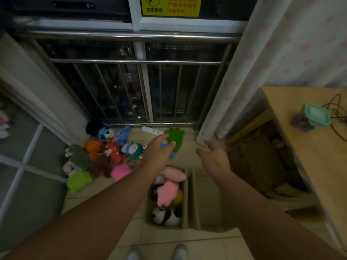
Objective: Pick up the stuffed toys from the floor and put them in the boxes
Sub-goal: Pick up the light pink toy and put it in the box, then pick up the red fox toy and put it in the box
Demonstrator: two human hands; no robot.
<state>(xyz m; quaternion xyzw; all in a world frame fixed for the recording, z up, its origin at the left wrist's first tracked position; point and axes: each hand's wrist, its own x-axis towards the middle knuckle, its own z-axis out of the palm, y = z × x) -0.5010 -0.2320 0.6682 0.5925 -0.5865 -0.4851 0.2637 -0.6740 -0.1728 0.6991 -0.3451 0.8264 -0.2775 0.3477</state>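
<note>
A heap of stuffed toys lies on the tiled floor by the railing: a blue one [106, 132], a red one [112, 151], an orange one [92, 147], a bright green one [78, 181], a pink one [120, 172]. A green toy [176, 137] and a small blue toy [166, 147] lie farther right. My left hand [157, 151] reaches out over the blue toy, fingers relaxed, holding nothing. My right hand [214, 158] hovers open above the floor, palm turned inward. A cardboard box [185, 201] below holds pink toys [167, 192] and a panda [166, 216]. Beside it stands a second box [195, 203].
A metal railing [135, 61] and dark window close off the far side. Curtains [262, 68] hang on the right, a glass door [24, 166] on the left. A wooden table [309, 147] with a green-lidded container [315, 115] and cables stands right. A white power strip [152, 130] lies by the railing.
</note>
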